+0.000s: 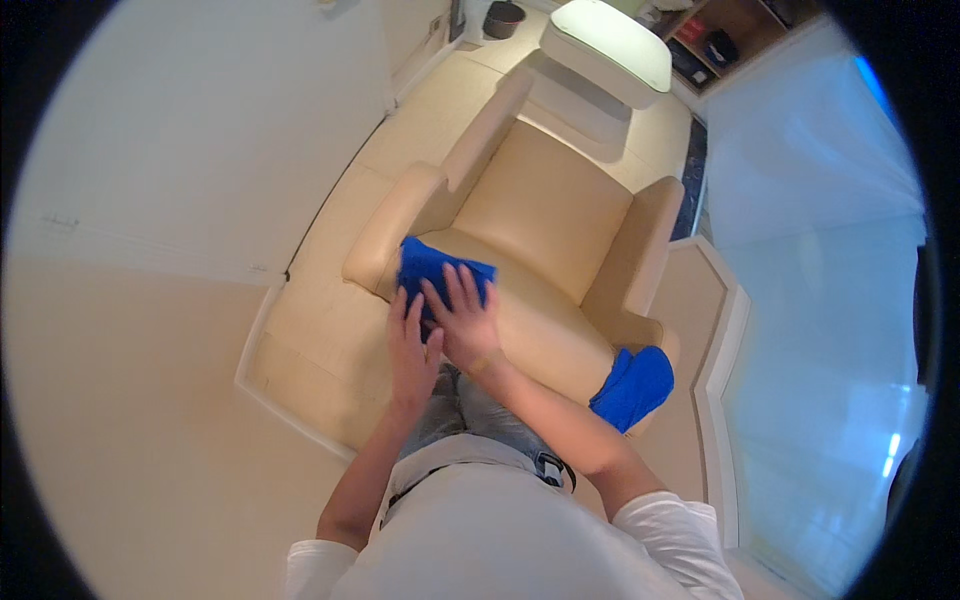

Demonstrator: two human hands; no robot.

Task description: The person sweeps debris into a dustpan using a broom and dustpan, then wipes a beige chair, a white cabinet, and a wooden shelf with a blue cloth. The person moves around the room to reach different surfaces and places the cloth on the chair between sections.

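Note:
A cream leather-look armchair [536,202] stands before me, its near padded edge close to my legs. Over the left end of that edge lies a folded blue cloth [427,262]. My right hand [469,319] rests on this cloth with its fingers spread. Just to its left, my left hand [411,349] touches the cloth's near edge, fingers apart and thumb out to the right. Part of the cloth is hidden beneath both hands. A second blue cloth [636,386] drapes over the right end of the near edge, away from my hands.
Beyond the armchair stands a pale rounded stool or ottoman [607,52]. A dark bin [503,19] sits behind it. Wooden shelves [731,37] hold items at the far right. A pale wall [195,150] rises at left; a low panelled partition [697,315] borders the right.

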